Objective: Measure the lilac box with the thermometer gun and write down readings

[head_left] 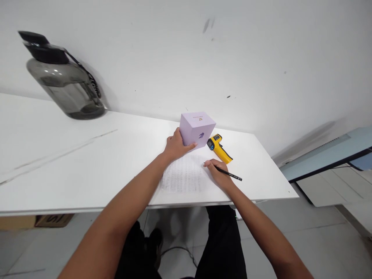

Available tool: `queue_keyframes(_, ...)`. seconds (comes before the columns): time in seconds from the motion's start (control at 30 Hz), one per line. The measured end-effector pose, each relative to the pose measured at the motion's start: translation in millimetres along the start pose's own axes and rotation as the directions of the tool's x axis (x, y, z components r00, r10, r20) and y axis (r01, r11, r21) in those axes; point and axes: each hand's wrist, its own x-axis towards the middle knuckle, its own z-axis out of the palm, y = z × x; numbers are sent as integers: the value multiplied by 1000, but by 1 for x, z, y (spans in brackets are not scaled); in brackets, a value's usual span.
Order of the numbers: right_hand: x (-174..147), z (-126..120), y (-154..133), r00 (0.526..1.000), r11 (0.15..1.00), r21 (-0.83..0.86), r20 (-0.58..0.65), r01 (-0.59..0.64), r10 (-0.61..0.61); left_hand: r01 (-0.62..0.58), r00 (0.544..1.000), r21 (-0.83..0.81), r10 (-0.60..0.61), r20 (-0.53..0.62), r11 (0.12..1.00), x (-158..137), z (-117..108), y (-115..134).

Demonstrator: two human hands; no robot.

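Observation:
A lilac box point(190, 133) with a small dark purple mark on its front sits near the wall, and my left hand point(176, 145) grips its left side, thumb across the lower front. Between the fingers of my right hand point(217, 173) is a black pencil point(229, 173), its tip pointing left over a sheet of paper point(183, 176). Rows of small writing cover the sheet, too fine to read. Just beyond my right hand, close to the box, lies a yellow infrared thermometer point(222, 151) with a small dark screen.
A large grey see-through water bottle point(69, 85) with a black lid stands at the back left against the white wall point(162, 54). The white table point(72, 166) ends at my lap. To the right, past the table's edge, is a pale blue panel point(322, 153).

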Motion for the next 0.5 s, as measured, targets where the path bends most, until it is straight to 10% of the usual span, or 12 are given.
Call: queue_keyframes(0.5,10,9,21,999,1000,-24,28,18,-17,7,1000,2,-7,-7,1000,1,1,-3)
